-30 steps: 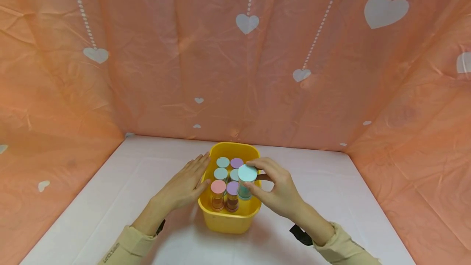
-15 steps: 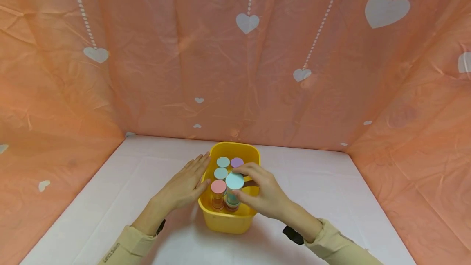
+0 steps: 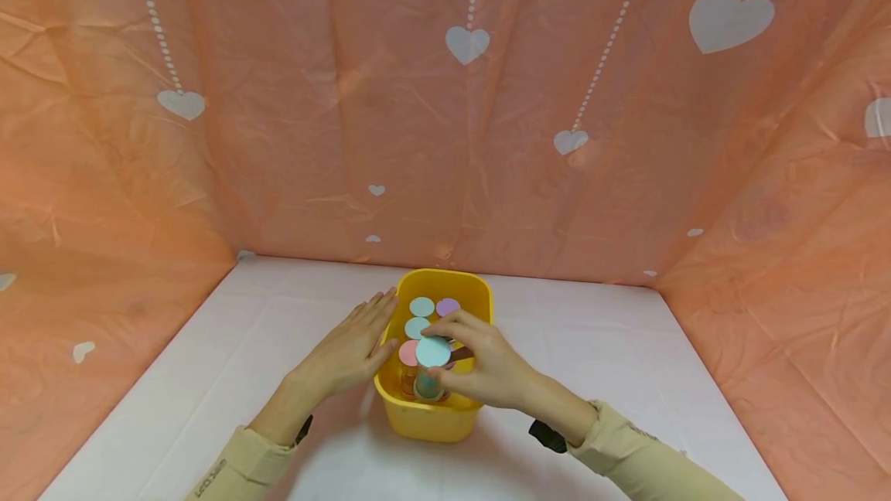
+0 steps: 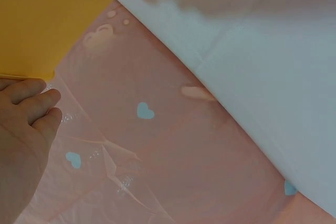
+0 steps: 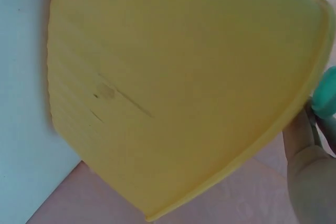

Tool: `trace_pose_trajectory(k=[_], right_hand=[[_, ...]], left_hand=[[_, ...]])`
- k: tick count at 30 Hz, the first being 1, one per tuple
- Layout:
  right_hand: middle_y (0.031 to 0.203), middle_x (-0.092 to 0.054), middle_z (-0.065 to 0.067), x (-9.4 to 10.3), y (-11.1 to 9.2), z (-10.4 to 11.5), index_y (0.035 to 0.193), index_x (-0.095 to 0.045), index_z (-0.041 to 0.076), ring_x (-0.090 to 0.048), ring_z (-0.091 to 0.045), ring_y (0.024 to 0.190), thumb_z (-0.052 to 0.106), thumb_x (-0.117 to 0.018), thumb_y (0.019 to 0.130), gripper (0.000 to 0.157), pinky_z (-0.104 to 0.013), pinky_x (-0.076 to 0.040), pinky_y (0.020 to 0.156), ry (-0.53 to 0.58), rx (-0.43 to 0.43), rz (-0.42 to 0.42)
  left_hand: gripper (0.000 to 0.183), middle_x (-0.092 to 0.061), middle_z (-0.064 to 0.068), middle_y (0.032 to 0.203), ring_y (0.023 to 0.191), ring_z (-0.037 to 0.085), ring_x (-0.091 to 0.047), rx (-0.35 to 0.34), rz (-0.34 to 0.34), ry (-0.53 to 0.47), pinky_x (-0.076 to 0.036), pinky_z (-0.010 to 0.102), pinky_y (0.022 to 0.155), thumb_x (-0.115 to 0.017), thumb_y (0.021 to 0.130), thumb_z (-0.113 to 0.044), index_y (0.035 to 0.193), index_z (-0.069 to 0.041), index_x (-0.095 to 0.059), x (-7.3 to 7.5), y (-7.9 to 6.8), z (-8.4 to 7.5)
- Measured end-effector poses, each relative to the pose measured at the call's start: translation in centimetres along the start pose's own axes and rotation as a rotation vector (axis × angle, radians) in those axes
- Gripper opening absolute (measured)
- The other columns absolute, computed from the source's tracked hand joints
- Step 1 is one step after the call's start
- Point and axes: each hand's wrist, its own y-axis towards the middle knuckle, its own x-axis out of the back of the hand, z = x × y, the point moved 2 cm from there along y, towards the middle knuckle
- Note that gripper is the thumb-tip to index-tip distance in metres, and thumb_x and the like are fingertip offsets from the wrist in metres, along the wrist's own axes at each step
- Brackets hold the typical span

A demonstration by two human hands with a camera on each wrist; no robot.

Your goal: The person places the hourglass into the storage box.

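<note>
A yellow plastic tub (image 3: 430, 424) stands on the table. My right hand (image 3: 487, 362) is over its right side, pinching a sand timer (image 3: 433, 352) with mint caps and a clear tube between thumb and fingers. This timer is roughly upright above the near end of the tub, overlapping a pink-capped timer (image 3: 407, 352). In the right wrist view its green cap (image 5: 326, 95) shows just past the rim. Along the left rim lies my left hand (image 3: 351, 350), fingers straight; the left wrist view shows those fingertips (image 4: 50, 98) against the tub's edge.
Farther back inside the tub stand a mint-capped timer (image 3: 421, 307), a second mint one (image 3: 417, 328) and a purple one (image 3: 448, 307). My right hand hides other contents. A white-covered table (image 3: 592, 346) surrounds the tub, and a peach curtain (image 3: 418, 176) with hearts encloses it.
My right hand has carried the mint timer leftward, from the tub's right side to over the near timers, and a little toward me. My left hand has stayed put.
</note>
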Motion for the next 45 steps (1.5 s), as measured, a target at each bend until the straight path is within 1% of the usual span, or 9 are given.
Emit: trace_pose_trajectory(k=[5,8,16,22,25,29,36,43,45], right_hand=[[0.117,-0.055,0.0,-0.4,0.3,-0.3,0.12,-0.06,0.01,-0.057,-0.011,0.099,0.013,-0.072,0.083,0.039,-0.026,-0.057,0.074,0.028,-0.02,0.081],[0.117,-0.057,0.0,-0.5,0.5,-0.7,0.119,-0.06,0.007,-0.058,-0.009,0.101,0.014,-0.073,0.083,0.039,-0.026,-0.057,0.075,0.021,-0.019,0.129],[0.111,-0.06,0.002,-0.5,1.2,-1.8,0.121,-0.063,0.01,-0.058,-0.005,0.091,0.019,-0.074,0.083,0.04,-0.022,-0.056,0.073,-0.061,0.026,0.299],[0.111,-0.061,0.003,-0.7,1.5,-2.3,0.122,-0.063,0.01,-0.056,-0.005,0.093,0.021,-0.074,0.083,0.042,-0.018,-0.053,0.077,-0.149,0.051,0.402],[0.113,-0.062,0.004,-0.8,1.7,-2.5,0.122,-0.063,0.011,-0.054,-0.006,0.099,0.023,-0.073,0.084,0.04,-0.015,-0.048,0.084,-0.237,0.089,0.433],[0.118,-0.063,0.009,-0.8,2.0,-2.9,0.123,-0.063,0.013,-0.051,-0.007,0.105,0.026,-0.071,0.085,0.041,-0.016,-0.042,0.093,-0.318,0.122,0.471],[0.122,-0.063,0.01,-0.9,2.0,-3.2,0.126,-0.062,0.013,-0.05,-0.007,0.098,0.025,-0.07,0.085,0.043,-0.015,-0.041,0.089,-0.334,0.18,0.496],[0.127,-0.061,0.003,-0.9,1.7,-3.3,0.128,-0.061,0.012,-0.052,-0.012,0.116,0.023,-0.068,0.087,0.044,-0.018,-0.039,0.101,-0.363,0.243,0.506],[0.127,-0.061,0.003,-0.9,1.7,-3.3,0.128,-0.062,0.012,-0.052,-0.012,0.116,0.023,-0.068,0.087,0.043,-0.018,-0.039,0.101,-0.372,0.259,0.504]], left_hand=[[0.064,-0.017,0.009,0.157,0.144,0.027,-0.015,0.0,0.004,-0.002,-0.018,0.048,0.116,-0.041,0.1,-0.038,0.15,-0.003,-0.021,0.1,0.1,0.0],[0.065,-0.017,0.009,0.158,0.144,0.027,-0.015,-0.001,0.007,0.003,-0.019,0.048,0.116,-0.04,0.101,-0.039,0.15,-0.003,-0.021,0.0,0.1,0.0],[0.064,-0.017,0.01,0.157,0.144,0.029,-0.016,-0.008,0.001,0.004,-0.019,0.049,0.115,-0.04,0.101,-0.039,0.15,-0.002,-0.021,0.0,0.0,0.0],[0.064,-0.017,0.01,0.157,0.144,0.028,-0.015,-0.007,-0.001,0.01,-0.019,0.048,0.116,-0.041,0.1,-0.038,0.15,-0.002,-0.021,-0.1,0.0,0.1],[0.064,-0.017,0.01,0.157,0.144,0.028,-0.015,-0.006,0.0,0.011,-0.019,0.049,0.115,-0.04,0.101,-0.038,0.15,-0.002,-0.021,-0.1,0.0,0.1],[0.064,-0.017,0.009,0.157,0.144,0.026,-0.015,-0.002,0.007,0.009,-0.019,0.047,0.116,-0.038,0.101,-0.039,0.15,-0.003,-0.02,0.0,0.0,0.0],[0.065,-0.017,0.01,0.157,0.144,0.027,-0.015,-0.002,0.009,0.005,-0.018,0.047,0.116,-0.04,0.1,-0.039,0.15,-0.002,-0.021,-0.1,0.0,0.0],[0.066,-0.016,0.011,0.157,0.144,0.029,-0.015,-0.001,0.008,0.012,-0.019,0.05,0.115,-0.042,0.1,-0.038,0.15,-0.001,-0.021,-0.2,0.0,0.0],[0.065,-0.016,0.011,0.157,0.144,0.029,-0.016,0.0,0.006,0.009,-0.019,0.049,0.115,-0.041,0.1,-0.038,0.15,-0.001,-0.021,-0.1,0.0,0.0]])
